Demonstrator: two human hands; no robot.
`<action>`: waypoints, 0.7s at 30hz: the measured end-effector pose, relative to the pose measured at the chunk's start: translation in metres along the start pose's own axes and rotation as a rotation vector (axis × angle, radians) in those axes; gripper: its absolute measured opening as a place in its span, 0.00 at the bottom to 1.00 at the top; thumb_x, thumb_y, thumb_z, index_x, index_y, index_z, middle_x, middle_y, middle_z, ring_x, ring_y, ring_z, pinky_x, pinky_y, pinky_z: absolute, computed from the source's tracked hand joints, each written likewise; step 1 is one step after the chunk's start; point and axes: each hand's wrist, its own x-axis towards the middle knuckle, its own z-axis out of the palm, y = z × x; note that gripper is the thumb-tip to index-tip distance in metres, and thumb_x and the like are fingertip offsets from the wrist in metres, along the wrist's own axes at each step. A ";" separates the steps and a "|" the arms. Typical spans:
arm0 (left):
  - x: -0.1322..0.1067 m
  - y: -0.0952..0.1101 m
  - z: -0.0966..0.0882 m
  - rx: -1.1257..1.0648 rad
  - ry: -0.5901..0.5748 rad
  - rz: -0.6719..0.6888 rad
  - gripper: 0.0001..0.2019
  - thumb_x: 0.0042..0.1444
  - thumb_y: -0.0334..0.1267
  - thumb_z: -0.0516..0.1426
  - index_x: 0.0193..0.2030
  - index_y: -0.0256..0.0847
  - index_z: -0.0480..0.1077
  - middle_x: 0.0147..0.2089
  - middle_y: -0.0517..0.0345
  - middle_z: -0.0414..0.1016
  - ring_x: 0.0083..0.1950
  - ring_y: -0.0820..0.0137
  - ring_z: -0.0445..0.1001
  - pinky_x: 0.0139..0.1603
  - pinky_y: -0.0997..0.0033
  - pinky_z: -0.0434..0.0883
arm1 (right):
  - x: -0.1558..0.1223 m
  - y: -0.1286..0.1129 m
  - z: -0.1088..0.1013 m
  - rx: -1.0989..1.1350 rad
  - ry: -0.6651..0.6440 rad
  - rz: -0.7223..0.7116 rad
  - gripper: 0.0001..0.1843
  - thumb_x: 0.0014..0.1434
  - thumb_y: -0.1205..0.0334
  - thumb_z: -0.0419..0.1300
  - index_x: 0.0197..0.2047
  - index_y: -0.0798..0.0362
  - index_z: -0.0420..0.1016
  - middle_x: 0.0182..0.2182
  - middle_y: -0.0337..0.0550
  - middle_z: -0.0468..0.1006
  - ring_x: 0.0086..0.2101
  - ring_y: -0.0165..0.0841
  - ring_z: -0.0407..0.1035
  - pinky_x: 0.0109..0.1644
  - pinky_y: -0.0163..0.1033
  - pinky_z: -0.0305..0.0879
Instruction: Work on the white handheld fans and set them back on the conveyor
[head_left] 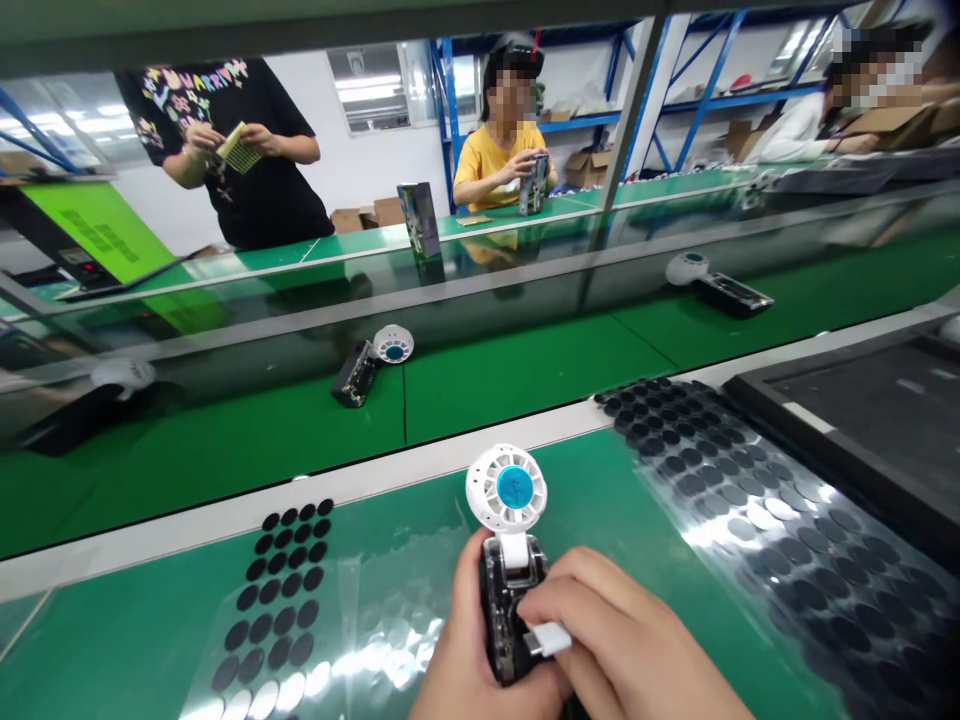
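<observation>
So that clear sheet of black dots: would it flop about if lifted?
The clear film sheet probably flops when lifted: it looks thin and lies in soft ripples. It should weigh little. Its glossy surface may slide on the green mat.

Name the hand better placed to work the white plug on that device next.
Right, probably: the right hand has its fingers on the white plug, while the left hand is wrapped around the dark see-through device, steadying it.

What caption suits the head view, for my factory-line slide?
Left hand and right hand hold a black unit with white fan over a green conveyor belt between black-dot sheets.
</observation>
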 end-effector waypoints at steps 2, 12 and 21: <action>0.001 -0.001 -0.001 0.028 -0.013 0.006 0.42 0.38 0.34 0.57 0.57 0.38 0.36 0.43 0.49 0.68 0.41 0.62 0.68 0.44 0.65 0.63 | -0.001 0.001 0.001 -0.013 0.026 -0.011 0.16 0.49 0.78 0.48 0.34 0.50 0.68 0.31 0.40 0.70 0.31 0.31 0.65 0.31 0.32 0.64; 0.004 -0.010 -0.006 0.053 0.005 0.080 0.42 0.38 0.32 0.58 0.59 0.38 0.39 0.43 0.50 0.70 0.50 0.58 0.66 0.46 0.66 0.63 | 0.000 0.000 0.012 0.115 0.158 0.153 0.13 0.50 0.74 0.49 0.34 0.47 0.66 0.37 0.40 0.64 0.34 0.30 0.65 0.36 0.37 0.65; 0.010 -0.024 -0.008 -0.198 -0.038 0.259 0.32 0.46 0.50 0.57 0.53 0.41 0.47 0.50 0.45 0.67 0.48 0.58 0.68 0.46 0.61 0.65 | 0.007 0.017 0.022 0.943 0.078 0.383 0.16 0.44 0.60 0.60 0.35 0.50 0.57 0.28 0.32 0.62 0.24 0.24 0.59 0.22 0.28 0.54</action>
